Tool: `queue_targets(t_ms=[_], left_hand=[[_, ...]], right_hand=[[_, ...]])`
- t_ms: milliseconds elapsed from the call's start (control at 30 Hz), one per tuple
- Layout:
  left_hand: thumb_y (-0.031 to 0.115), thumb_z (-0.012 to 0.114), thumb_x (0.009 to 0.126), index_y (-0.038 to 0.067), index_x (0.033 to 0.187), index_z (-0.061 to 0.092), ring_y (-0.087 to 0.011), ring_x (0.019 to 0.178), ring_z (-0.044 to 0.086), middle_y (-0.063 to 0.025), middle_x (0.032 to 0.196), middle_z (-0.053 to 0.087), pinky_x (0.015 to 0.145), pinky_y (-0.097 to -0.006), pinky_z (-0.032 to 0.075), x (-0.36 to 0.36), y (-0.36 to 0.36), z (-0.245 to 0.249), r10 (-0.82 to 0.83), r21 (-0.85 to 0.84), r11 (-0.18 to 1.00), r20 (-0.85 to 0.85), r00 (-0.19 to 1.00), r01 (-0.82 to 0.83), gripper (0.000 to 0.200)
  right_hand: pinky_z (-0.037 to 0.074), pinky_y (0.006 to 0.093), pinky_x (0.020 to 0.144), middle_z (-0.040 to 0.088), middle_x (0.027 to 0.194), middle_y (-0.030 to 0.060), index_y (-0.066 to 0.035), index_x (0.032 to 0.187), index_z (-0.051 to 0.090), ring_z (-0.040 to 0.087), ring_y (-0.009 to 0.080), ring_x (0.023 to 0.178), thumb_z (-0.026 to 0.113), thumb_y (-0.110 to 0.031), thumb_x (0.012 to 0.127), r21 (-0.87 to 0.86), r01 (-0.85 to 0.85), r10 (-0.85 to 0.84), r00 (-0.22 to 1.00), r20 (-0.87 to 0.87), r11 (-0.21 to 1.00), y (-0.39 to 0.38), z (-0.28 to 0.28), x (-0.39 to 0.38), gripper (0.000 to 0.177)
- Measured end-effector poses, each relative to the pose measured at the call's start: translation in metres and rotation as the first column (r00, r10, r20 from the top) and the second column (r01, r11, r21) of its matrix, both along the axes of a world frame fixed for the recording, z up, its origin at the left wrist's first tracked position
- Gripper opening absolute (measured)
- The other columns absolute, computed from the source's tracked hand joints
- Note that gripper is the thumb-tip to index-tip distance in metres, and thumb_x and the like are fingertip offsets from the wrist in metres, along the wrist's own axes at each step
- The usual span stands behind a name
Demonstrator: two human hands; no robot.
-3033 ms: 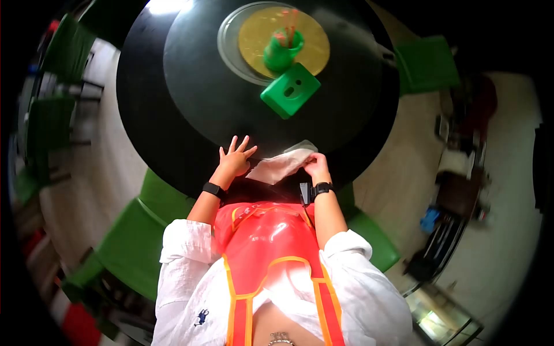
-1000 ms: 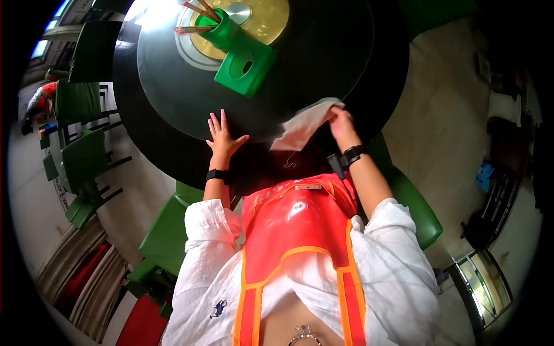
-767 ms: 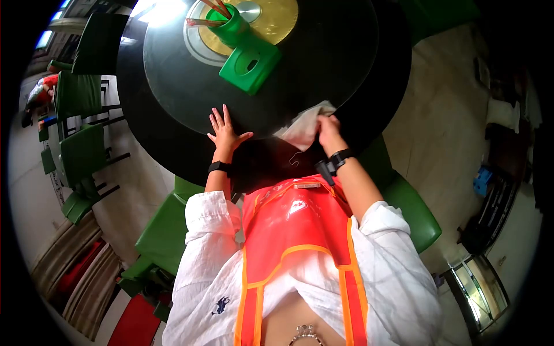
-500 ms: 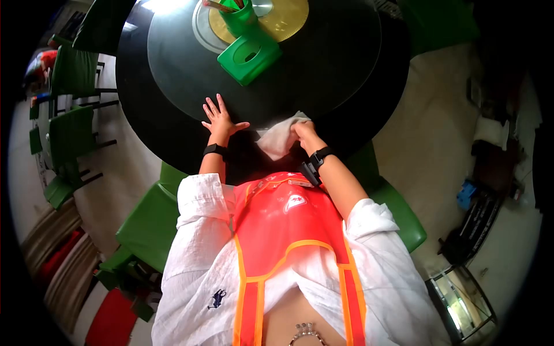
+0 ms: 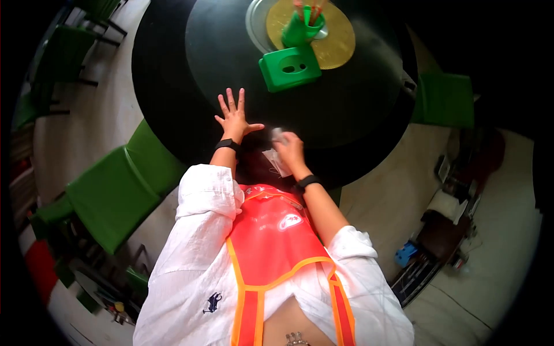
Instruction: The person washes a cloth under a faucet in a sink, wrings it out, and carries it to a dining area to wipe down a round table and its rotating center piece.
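My left hand (image 5: 234,118) lies with spread fingers on the black round table (image 5: 158,75), near the edge of its turntable (image 5: 213,52). It holds nothing. To its right, my right hand (image 5: 291,151) is closed around a white cloth (image 5: 276,161), bunched at the fingers, with a loose corner hanging toward me. The cloth is against the near part of the table; blur hides its exact contact. Ahead of both hands sits a green tissue box (image 5: 291,69). Behind the box stands a green holder (image 5: 301,33) with reddish sticks in it.
A gold disc (image 5: 337,43) lies under the holder. Green-covered chairs stand at the left (image 5: 115,190) and at the right (image 5: 444,101). A low dark bench (image 5: 430,236) with a blue item (image 5: 406,254) on it is at the far right.
My view has turned, so the table and chairs appear shifted. My right hand has drawn the cloth inward and bunched it more. My left hand stays spread on the table.
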State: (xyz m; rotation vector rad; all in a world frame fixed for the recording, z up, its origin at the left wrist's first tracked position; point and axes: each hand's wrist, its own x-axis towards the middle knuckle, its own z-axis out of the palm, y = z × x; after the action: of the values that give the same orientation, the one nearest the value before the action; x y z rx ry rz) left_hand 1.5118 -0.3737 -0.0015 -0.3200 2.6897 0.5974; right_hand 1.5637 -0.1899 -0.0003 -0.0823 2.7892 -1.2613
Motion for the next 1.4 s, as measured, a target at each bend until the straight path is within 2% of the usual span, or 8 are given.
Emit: queue_targets(t_ms=[133,467,533,733,867,967,1167,1400], left_hand=[[0.054,0.077,0.041,0.032,0.137,-0.001,-0.0366,0.130,-0.013,-0.0077,0.143,-0.015,0.083,-0.0704,0.026,0.002,0.004,-0.002,0.026,-0.040,0.999,-0.017,1.000,-0.026,0.126],[0.054,0.078,0.043,0.035,0.136,-0.004,-0.0385,0.127,-0.021,-0.0109,0.140,-0.023,0.086,-0.0718,0.017,-0.013,0.004,0.003,0.099,0.048,0.994,0.042,0.994,-0.101,0.125],[0.055,0.077,0.043,0.035,0.136,-0.002,-0.0369,0.128,-0.020,-0.0104,0.141,-0.021,0.088,-0.0711,0.016,-0.017,0.005,0.005,0.135,0.030,0.990,0.075,0.988,-0.137,0.124],[0.054,0.077,0.043,0.034,0.137,-0.001,-0.0384,0.128,-0.020,-0.0114,0.141,-0.022,0.087,-0.0720,0.014,-0.017,0.003,0.000,0.120,0.059,0.991,0.053,0.991,-0.123,0.124],[0.053,0.078,0.043,0.033,0.137,0.000,-0.0386,0.128,-0.018,-0.0120,0.141,-0.020,0.087,-0.0714,0.014,-0.014,-0.001,-0.004,0.100,0.067,0.993,-0.017,0.995,-0.098,0.124],[0.057,0.076,0.044,0.032,0.137,-0.001,-0.0392,0.127,-0.021,-0.0129,0.140,-0.022,0.087,-0.0708,0.015,-0.017,0.000,-0.005,0.076,0.051,0.996,0.010,0.997,-0.076,0.123],[0.057,0.076,0.043,0.031,0.137,-0.002,-0.0391,0.127,-0.022,-0.0122,0.140,-0.022,0.086,-0.0717,0.014,-0.016,0.002,-0.002,0.083,0.045,0.995,0.019,0.996,-0.084,0.125],[0.056,0.076,0.042,0.032,0.137,-0.002,-0.0385,0.127,-0.022,-0.0124,0.140,-0.022,0.086,-0.0726,0.012,-0.014,0.000,-0.002,0.079,0.070,0.994,-0.005,0.997,-0.079,0.126]], right_hand=[[0.045,0.0397,0.063,0.058,0.076,0.0146,-0.006,0.073,0.064,0.056,0.0343,0.073,0.061,-0.015,0.068,-0.013,-0.091,0.091,0.970,0.225,0.996,-0.044,0.006,-0.009,0.011],[0.048,0.0371,0.064,0.063,0.079,0.0181,0.000,0.086,0.061,0.062,0.0316,0.075,0.058,-0.011,0.067,0.296,0.430,-0.509,0.810,0.290,0.853,0.114,0.011,-0.003,0.022],[0.048,0.0381,0.067,0.063,0.081,0.0176,-0.002,0.088,0.062,0.061,0.0346,0.077,0.058,-0.010,0.067,0.444,0.326,-0.472,0.839,0.271,0.834,0.106,0.019,-0.012,0.023],[0.046,0.0406,0.068,0.051,0.093,0.0124,-0.004,0.084,0.060,0.055,0.0328,0.082,0.058,-0.003,0.068,0.270,0.019,-0.049,0.993,0.107,0.963,-0.001,0.018,-0.006,0.017],[0.049,0.0332,0.057,0.051,0.090,0.0072,-0.015,0.103,0.056,0.058,0.0263,0.071,0.058,-0.008,0.070,0.477,-0.365,0.385,0.921,0.060,0.799,-0.027,0.014,0.014,0.033],[0.050,0.0327,0.052,0.054,0.091,0.0051,-0.018,0.107,0.056,0.060,0.0243,0.064,0.056,-0.018,0.075,0.563,-0.374,0.409,0.910,0.069,0.737,0.013,-0.026,0.019,0.031],[0.049,0.0339,0.050,0.058,0.088,0.0078,-0.019,0.110,0.054,0.061,0.0256,0.062,0.058,-0.036,0.074,0.669,-0.356,0.335,0.928,0.167,0.652,0.067,0.027,0.016,0.040],[0.050,0.0333,0.053,0.057,0.085,0.0061,-0.014,0.107,0.053,0.060,0.0254,0.064,0.063,-0.025,0.071,0.565,-0.452,0.469,0.874,0.127,0.690,-0.008,0.016,-0.001,0.039]])
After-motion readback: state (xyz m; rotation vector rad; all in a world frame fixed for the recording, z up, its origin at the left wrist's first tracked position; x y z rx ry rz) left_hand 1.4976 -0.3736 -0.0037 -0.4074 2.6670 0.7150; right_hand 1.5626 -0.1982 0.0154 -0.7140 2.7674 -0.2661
